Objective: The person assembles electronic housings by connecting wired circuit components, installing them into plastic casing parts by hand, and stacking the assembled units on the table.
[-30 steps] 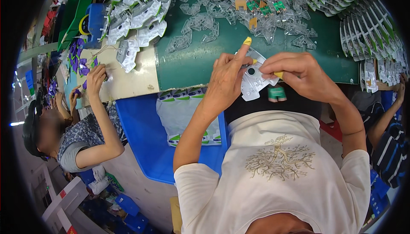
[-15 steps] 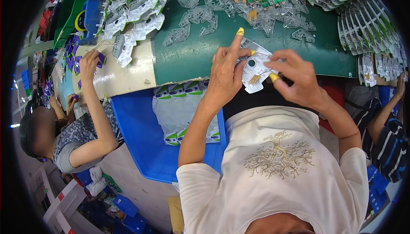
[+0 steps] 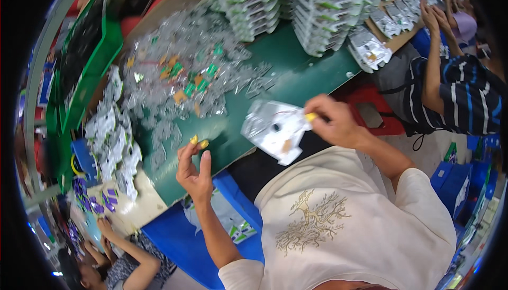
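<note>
The right hand pinches the shell edgewise, perhaps sparing its face; the left hand, half open, seems empty.

Bright; silver panel blurred; edges bent, corners black.

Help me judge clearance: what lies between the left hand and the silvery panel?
In the head view, only green tabletop shows between the left hand and the silvery panel.
</note>
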`<action>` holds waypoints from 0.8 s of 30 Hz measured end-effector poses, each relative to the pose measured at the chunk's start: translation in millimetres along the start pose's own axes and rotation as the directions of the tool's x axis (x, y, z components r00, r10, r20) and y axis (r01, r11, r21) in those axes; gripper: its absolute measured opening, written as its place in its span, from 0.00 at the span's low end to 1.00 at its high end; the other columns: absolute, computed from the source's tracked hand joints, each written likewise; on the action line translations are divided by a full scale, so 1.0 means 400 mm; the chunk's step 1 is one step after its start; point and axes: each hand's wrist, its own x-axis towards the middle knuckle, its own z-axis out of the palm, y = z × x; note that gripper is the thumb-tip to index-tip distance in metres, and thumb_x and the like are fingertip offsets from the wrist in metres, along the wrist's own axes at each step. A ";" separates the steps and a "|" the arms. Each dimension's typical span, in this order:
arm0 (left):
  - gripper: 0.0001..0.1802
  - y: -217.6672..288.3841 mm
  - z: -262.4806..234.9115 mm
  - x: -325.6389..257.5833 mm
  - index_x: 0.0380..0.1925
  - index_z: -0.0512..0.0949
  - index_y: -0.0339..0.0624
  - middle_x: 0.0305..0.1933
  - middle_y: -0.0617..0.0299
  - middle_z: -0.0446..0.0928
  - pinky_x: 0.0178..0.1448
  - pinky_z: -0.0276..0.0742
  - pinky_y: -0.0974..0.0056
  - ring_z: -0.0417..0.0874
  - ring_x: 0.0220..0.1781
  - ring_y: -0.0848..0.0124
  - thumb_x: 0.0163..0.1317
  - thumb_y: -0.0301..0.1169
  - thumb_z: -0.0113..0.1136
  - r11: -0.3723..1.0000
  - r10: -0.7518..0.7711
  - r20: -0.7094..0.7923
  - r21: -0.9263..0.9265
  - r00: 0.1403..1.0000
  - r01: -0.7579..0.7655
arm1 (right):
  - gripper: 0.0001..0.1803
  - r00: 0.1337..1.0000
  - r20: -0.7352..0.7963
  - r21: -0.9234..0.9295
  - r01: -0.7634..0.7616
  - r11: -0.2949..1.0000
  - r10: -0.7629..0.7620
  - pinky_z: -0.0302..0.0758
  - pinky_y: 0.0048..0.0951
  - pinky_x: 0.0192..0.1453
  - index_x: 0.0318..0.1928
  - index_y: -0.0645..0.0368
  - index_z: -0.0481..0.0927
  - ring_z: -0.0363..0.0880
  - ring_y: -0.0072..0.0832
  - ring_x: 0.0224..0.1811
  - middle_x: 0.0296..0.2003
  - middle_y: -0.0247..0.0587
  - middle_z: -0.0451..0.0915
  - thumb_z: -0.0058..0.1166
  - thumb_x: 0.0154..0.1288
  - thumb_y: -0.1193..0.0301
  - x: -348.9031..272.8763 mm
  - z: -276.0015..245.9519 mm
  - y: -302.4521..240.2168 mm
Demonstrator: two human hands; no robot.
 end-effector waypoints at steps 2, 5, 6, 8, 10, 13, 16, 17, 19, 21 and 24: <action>0.21 0.013 0.025 0.025 0.52 0.79 0.32 0.44 0.57 0.78 0.55 0.71 0.67 0.76 0.46 0.70 0.56 0.16 0.65 1.000 -0.027 0.075 0.017 0.997 0.026 | 0.12 0.972 -0.231 -0.088 0.030 0.996 -0.050 0.72 0.21 0.35 0.44 0.61 0.75 0.73 0.15 0.31 0.32 0.33 0.76 0.51 0.59 0.83 -0.052 -0.142 0.024; 0.20 0.022 0.063 0.048 0.50 0.80 0.34 0.43 0.56 0.80 0.56 0.72 0.64 0.78 0.47 0.66 0.55 0.19 0.66 0.986 0.079 0.222 0.127 0.972 -0.110 | 0.11 0.887 -0.460 -0.023 -0.058 0.998 0.041 0.70 0.18 0.34 0.46 0.60 0.72 0.70 0.12 0.31 0.32 0.28 0.73 0.45 0.64 0.84 -0.092 -0.328 0.051; 0.18 0.028 0.082 0.053 0.47 0.81 0.35 0.41 0.55 0.82 0.55 0.74 0.62 0.79 0.47 0.63 0.54 0.20 0.68 0.984 0.083 0.235 0.132 0.969 -0.116 | 0.10 0.868 -0.495 -0.009 -0.060 0.998 0.047 0.66 0.16 0.31 0.46 0.60 0.72 0.68 0.10 0.28 0.30 0.26 0.72 0.45 0.67 0.83 -0.089 -0.382 0.068; 0.17 0.057 0.124 0.069 0.44 0.82 0.35 0.39 0.55 0.83 0.54 0.75 0.61 0.80 0.46 0.61 0.52 0.21 0.69 0.964 0.120 0.307 0.191 0.944 -0.184 | 0.08 0.856 -0.507 -0.007 -0.126 0.992 0.105 0.62 0.14 0.27 0.46 0.61 0.73 0.67 0.09 0.24 0.28 0.25 0.73 0.47 0.68 0.80 -0.076 -0.486 0.127; 0.16 0.071 0.155 0.079 0.42 0.83 0.35 0.38 0.54 0.84 0.52 0.76 0.59 0.81 0.45 0.58 0.51 0.22 0.70 0.938 0.164 0.366 0.229 0.916 -0.259 | 0.08 0.851 -0.507 0.013 -0.150 0.989 0.136 0.63 0.14 0.26 0.47 0.61 0.73 0.67 0.10 0.24 0.28 0.26 0.73 0.47 0.68 0.80 -0.051 -0.544 0.180; 0.16 0.078 0.169 0.076 0.42 0.83 0.36 0.39 0.53 0.84 0.52 0.76 0.57 0.81 0.45 0.55 0.51 0.24 0.71 0.913 0.186 0.414 0.263 0.891 -0.313 | 0.09 0.852 -0.507 0.050 -0.124 0.991 0.132 0.65 0.15 0.26 0.48 0.61 0.73 0.68 0.11 0.23 0.28 0.26 0.74 0.48 0.69 0.78 -0.024 -0.555 0.232; 0.16 0.081 0.154 0.056 0.40 0.83 0.35 0.40 0.52 0.84 0.52 0.77 0.56 0.81 0.44 0.53 0.49 0.24 0.71 0.913 0.172 0.390 0.283 0.905 -0.295 | 0.12 0.806 -0.582 0.041 -0.102 0.994 0.107 0.63 0.15 0.24 0.53 0.61 0.75 0.68 0.12 0.22 0.27 0.26 0.74 0.52 0.70 0.76 0.002 -0.529 0.266; 0.16 0.074 0.144 0.049 0.40 0.83 0.35 0.40 0.51 0.84 0.51 0.77 0.56 0.81 0.44 0.53 0.49 0.24 0.71 0.910 0.172 0.370 0.296 0.913 -0.291 | 0.12 0.789 -0.609 0.028 -0.077 0.997 0.078 0.61 0.15 0.23 0.53 0.59 0.77 0.67 0.11 0.22 0.26 0.24 0.73 0.52 0.71 0.76 -0.011 -0.534 0.289; 0.15 0.066 0.148 0.052 0.39 0.84 0.35 0.40 0.51 0.84 0.51 0.77 0.57 0.82 0.43 0.54 0.50 0.24 0.71 0.923 0.164 0.352 0.274 0.921 -0.269 | 0.12 0.699 -0.714 -0.139 -0.109 0.984 -0.024 0.57 0.13 0.24 0.54 0.59 0.77 0.62 0.09 0.22 0.24 0.22 0.70 0.53 0.73 0.72 -0.048 -0.535 0.296; 0.14 0.052 0.143 0.056 0.40 0.84 0.35 0.39 0.51 0.84 0.50 0.77 0.58 0.82 0.43 0.56 0.51 0.24 0.71 0.940 0.148 0.336 0.244 0.930 -0.237 | 0.10 0.667 -0.740 -0.109 0.015 0.994 -0.091 0.57 0.13 0.26 0.52 0.60 0.78 0.62 0.09 0.23 0.27 0.22 0.72 0.53 0.73 0.72 -0.043 -0.475 0.226; 0.14 0.035 0.136 0.054 0.40 0.84 0.35 0.37 0.54 0.85 0.49 0.77 0.60 0.83 0.40 0.59 0.52 0.25 0.71 0.965 0.112 0.292 0.194 0.950 -0.173 | 0.07 0.848 -0.515 -0.094 0.092 0.991 -0.128 0.71 0.15 0.35 0.46 0.62 0.80 0.74 0.13 0.30 0.38 0.31 0.82 0.55 0.68 0.79 -0.015 -0.304 0.115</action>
